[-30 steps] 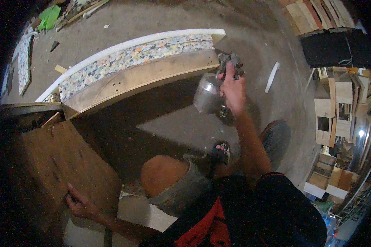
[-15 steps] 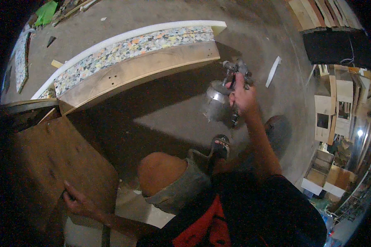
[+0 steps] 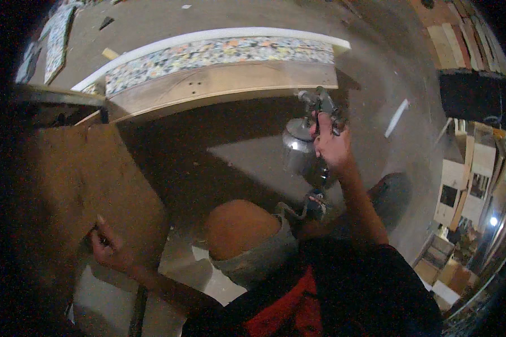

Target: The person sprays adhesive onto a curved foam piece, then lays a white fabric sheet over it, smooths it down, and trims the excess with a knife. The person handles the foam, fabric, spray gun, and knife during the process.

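Note:
My right hand [image 3: 333, 147] is closed around the handle of a spray gun [image 3: 320, 106] with a silvery metal cup [image 3: 301, 149] hanging below it. The gun is in front of the near right end of a long, slightly curved wooden panel [image 3: 219, 81], which has speckled foam [image 3: 225, 53] and a white foam strip [image 3: 219, 35] along its back. At the lower left, my left hand [image 3: 111, 250] lies against a brown board [image 3: 118, 185], its fingers curled around a dark spot. What they grip, if anything, cannot be made out in the dimness.
My bent knee [image 3: 244, 227] and sandalled foot [image 3: 316, 205] are between the hands. A white strip [image 3: 397, 118] lies on the concrete floor to the right. Wooden frames [image 3: 461, 168] and stacked boards [image 3: 452, 42] line the right side. Another speckled foam piece [image 3: 59, 45] leans at far left.
The view has shifted, so the panel and floor items appear further right. My right hand still holds the spray gun, now nearer the panel's right end in view. My left fingers look more curled.

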Available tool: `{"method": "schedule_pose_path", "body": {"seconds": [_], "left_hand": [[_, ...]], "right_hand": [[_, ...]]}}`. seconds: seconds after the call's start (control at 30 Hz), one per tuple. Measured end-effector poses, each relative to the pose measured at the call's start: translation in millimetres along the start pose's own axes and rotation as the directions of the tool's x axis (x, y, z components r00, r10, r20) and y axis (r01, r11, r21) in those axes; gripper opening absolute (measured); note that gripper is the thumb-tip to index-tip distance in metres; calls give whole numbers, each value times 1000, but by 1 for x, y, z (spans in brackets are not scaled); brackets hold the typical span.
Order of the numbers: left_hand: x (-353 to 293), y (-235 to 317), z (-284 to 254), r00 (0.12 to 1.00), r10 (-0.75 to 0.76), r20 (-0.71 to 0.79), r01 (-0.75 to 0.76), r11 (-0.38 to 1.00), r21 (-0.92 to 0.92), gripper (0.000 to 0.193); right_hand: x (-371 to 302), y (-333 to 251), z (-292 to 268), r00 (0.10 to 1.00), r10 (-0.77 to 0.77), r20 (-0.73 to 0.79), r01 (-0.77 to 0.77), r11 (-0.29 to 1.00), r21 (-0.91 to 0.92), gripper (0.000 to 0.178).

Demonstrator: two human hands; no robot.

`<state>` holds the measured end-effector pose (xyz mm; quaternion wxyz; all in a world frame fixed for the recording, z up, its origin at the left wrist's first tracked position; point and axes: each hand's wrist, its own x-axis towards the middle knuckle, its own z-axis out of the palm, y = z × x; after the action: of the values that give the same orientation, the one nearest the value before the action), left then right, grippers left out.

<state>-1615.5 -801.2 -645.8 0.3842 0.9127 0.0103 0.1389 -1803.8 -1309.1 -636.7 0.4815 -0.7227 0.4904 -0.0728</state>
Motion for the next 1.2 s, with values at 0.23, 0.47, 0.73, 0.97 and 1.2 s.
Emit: {"method": "schedule_pose_path", "body": {"seconds": [0.23,0.47,0.73,0.97,1.2], "left_hand": [[-5,60,9,992,-112,-52,112,994,-1,28],[-8,84,10,992,-92,-83,95,995,33,27],[-4,113,5,992,-126,13,126,992,15,28],[-3,98,9,998,-8,-62,10,999,38,28],[-4,96,9,992,-78,-97,78,997,-4,26]], "right_hand": [[-24,-37,79,970,-86,228,59,991,121,51],[-44,-66,149,922,-153,356,51,959,279,44],[-58,-100,213,839,-226,494,82,952,294,47],[-63,-124,230,817,-219,533,81,960,269,45],[-64,-114,203,937,-154,315,71,963,259,46]]}}
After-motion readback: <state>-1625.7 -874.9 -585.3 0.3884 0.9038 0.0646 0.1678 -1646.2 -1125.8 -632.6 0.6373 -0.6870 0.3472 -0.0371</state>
